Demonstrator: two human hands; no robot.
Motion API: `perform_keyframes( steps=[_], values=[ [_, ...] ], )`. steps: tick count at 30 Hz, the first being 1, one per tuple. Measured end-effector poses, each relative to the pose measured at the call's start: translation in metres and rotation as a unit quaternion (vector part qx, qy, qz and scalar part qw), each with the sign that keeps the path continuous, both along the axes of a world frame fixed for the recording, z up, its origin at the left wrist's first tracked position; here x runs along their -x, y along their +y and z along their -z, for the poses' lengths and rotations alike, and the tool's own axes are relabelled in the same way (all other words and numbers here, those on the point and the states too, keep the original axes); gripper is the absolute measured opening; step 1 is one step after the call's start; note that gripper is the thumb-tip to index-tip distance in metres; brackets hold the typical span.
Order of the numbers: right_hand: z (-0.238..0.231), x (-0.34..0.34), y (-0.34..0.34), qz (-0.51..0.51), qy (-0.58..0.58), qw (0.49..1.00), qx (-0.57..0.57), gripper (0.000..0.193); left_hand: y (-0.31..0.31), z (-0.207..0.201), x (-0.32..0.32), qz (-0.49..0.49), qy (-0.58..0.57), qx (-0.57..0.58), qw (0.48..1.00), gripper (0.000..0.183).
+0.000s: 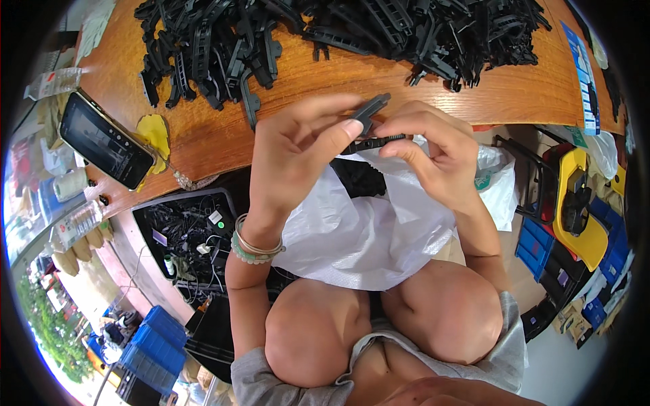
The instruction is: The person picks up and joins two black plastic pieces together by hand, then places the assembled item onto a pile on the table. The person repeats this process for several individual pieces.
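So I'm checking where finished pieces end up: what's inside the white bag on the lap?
The white bag lies open under both hands. At its mouth, dark black parts show beneath the left hand and right hand. The bag's folds cover everything deeper in.

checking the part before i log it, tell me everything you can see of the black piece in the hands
The black piece looks like moulded plastic: a flat, dark grey tab angled up and to the right, joined to a thin ribbed strip running roughly level below it. The left hand pinches the tab with its thumb, and the right hand grips the strip's right end. It is held above a white plastic bag, just in front of the wooden table edge.
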State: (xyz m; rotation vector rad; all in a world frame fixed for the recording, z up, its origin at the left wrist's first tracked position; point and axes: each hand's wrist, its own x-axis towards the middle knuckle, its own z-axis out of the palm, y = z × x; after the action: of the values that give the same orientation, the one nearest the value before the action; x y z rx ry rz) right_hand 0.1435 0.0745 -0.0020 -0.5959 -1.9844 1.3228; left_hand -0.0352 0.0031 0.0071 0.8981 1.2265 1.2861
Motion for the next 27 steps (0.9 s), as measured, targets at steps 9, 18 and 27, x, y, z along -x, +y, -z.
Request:
perform_keyframes(
  steps=[9, 18, 27],
  values=[
    [0.018, -0.001, -0.01, 0.096, 0.096, 0.99, 0.024, 0.018, -0.005, -0.001, -0.011, 0.05, 0.215, -0.074, 0.973, 0.032],
    [0.001, -0.003, 0.0, 0.076, 0.005, 0.992, -0.103, 0.033, -0.006, 0.005, -0.007, 0.061, 0.303, -0.154, 0.939, 0.032],
    [0.008, -0.007, 0.0, 0.075, -0.003, 0.992, -0.097, 0.029, -0.002, 0.007, -0.009, 0.067, 0.3, -0.152, 0.939, 0.027]
  ],
)
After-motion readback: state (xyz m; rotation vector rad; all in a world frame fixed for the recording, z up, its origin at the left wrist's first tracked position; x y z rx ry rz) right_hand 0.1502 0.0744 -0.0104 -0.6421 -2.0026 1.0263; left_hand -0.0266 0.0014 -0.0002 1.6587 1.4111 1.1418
